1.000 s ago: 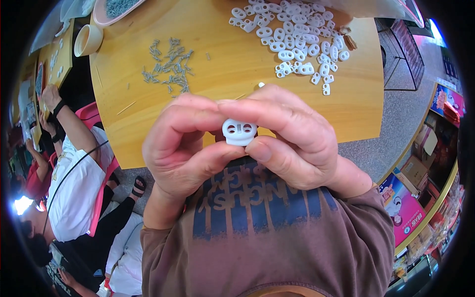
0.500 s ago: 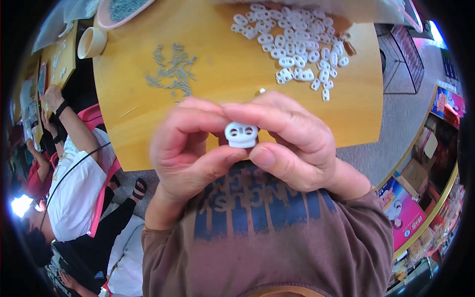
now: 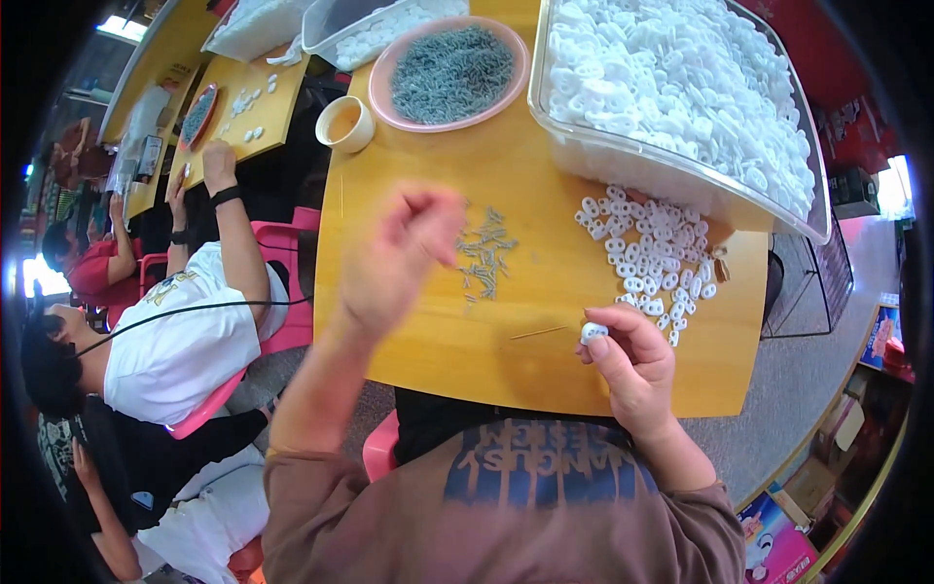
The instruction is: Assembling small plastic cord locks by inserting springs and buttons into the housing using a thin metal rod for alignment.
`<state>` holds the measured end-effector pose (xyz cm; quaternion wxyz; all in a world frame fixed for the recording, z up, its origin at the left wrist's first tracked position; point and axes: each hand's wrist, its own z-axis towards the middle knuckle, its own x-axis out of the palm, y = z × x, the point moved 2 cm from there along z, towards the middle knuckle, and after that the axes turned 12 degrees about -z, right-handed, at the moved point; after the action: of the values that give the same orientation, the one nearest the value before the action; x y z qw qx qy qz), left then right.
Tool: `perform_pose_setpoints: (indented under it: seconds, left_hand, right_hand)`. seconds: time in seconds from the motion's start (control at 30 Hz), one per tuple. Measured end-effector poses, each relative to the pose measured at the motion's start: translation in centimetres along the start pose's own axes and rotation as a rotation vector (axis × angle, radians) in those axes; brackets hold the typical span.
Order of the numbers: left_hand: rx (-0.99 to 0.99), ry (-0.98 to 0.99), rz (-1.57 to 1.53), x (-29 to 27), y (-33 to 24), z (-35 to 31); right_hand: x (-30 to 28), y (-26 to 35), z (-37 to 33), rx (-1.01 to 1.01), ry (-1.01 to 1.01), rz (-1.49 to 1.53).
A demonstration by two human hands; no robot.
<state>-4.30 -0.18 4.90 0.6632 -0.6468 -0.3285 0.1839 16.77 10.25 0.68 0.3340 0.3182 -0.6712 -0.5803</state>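
Note:
Between the thumb and fingers of my right hand (image 3: pixel 637 365) sits a white two-hole plastic cord lock (image 3: pixel 593 333), held above the table's near right part. My left hand (image 3: pixel 404 253) is lifted over the table, smeared by motion, so its fingers cannot be read clearly. Just right of it lies a loose scatter of small grey metal springs (image 3: pixel 491 243). Beyond my right hand, many white two-hole cord lock pieces (image 3: pixel 647 238) are spread on the wooden table (image 3: pixel 428 360). A thin stick (image 3: pixel 538 332) lies left of my right hand.
A large clear bin (image 3: pixel 681 185) heaped with white pieces stands at the far right. A pink bowl (image 3: pixel 520 73) of grey springs and a cream cup (image 3: pixel 345 125) are at the back. Co-workers sit at the left, one in a white shirt (image 3: pixel 195 341).
My hands were together around the cord lock; now they are apart. The left has moved away toward the springs, and the right keeps the cord lock. The view has shifted, showing more of the table's back.

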Motion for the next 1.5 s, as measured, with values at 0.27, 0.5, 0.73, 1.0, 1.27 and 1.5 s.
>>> perform_pose_setpoints:
  seconds: [0.27,0.5,0.73,1.0,1.27,1.5]
  left_hand:
    - [-0.191,-0.25,-0.473,-11.6,-3.0,19.2]
    - [-0.256,-0.57,-0.617,-11.3,-1.6,26.3]
    - [-0.274,-0.673,-0.587,-11.0,-0.3,28.7]
    - [-0.286,-0.507,-0.571,-14.7,-3.9,29.6]
    - [-0.347,-0.23,-0.486,-13.4,-10.8,13.8]
    - [-0.379,-0.484,-0.35,-9.5,-7.5,-3.2]
  right_hand:
    - [-0.3,-1.1,1.2,-0.314,-0.045,-0.452]
    - [-0.4,-1.6,1.7,-0.357,-0.072,-0.486]
    - [-0.4,-0.9,2.2,-0.432,-0.051,-0.527]
    - [-0.3,-0.8,2.2,-0.4,-0.067,-0.495]
    - [-0.4,-1.3,1.5,-0.38,-0.053,-0.472]
    - [-1.0,-2.8,0.5,-0.367,-0.128,-0.585]
